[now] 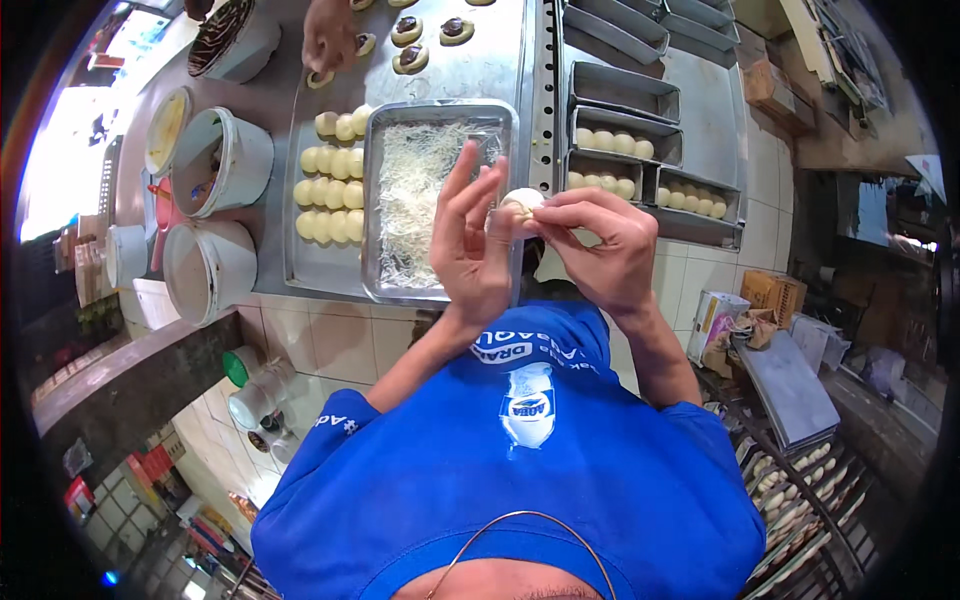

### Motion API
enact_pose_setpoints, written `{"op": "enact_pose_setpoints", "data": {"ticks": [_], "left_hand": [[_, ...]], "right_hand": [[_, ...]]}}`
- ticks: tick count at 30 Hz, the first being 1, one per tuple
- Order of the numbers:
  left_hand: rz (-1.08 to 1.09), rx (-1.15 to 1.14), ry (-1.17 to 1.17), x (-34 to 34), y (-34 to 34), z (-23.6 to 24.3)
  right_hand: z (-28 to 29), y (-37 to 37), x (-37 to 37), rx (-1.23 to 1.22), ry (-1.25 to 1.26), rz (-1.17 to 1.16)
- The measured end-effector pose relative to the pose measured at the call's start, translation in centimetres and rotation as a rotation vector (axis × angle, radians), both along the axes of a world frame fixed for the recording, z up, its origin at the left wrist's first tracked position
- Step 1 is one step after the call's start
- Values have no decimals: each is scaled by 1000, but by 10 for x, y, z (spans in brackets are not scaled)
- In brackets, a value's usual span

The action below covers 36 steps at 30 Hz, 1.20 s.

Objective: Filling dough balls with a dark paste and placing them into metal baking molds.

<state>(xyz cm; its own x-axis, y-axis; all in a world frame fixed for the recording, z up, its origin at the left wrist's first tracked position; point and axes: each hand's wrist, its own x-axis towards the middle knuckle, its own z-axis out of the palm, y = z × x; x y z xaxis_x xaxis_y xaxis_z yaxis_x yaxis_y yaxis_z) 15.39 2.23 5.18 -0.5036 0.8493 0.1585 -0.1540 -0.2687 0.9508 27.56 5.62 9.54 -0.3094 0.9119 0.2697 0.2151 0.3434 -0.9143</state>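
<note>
A small pale piece of dough (524,200) is between my two hands, above the right edge of a tray of grated cheese. My right hand (608,245) pinches its near side with thumb and fingertips. My left hand (468,245) supports it with the thumb against its left side, the other fingers stretched up and apart. Behind my left hand lies the metal tray (372,255), holding a heap of pale grated cheese (415,190). To its left, rows of smooth dough balls (330,193) sit on a larger metal sheet (300,270).
Another person's hand (330,40) reaches over dark-topped dough rounds (408,58) at the back. Loaf tins (625,95), some with dough balls, stand at the right. White buckets (240,165) line the left side. A rack of dough pieces (800,480) stands at lower right.
</note>
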Motion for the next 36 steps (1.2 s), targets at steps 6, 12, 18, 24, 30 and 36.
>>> {"op": "enact_pose_setpoints", "data": {"ticks": [6,12,18,24,30,36], "left_hand": [[-252,-295,-613,16,11,-30],[-741,-541,-230,13,48,-15],[-613,-350,-237,41,96,-35],[-806,-639,-624,44,150,-29],[-728,-612,-289,48,200,-63],[-429,-622,23,41,218,-119]], "right_hand": [[2,21,34,-43,-171,142],[0,47,71,123,-253,370],[-7,89,86,48,-129,310],[-48,147,105,-322,-119,88],[-96,196,88,-420,-90,-168],[-159,237,74,-228,-507,-210]]}}
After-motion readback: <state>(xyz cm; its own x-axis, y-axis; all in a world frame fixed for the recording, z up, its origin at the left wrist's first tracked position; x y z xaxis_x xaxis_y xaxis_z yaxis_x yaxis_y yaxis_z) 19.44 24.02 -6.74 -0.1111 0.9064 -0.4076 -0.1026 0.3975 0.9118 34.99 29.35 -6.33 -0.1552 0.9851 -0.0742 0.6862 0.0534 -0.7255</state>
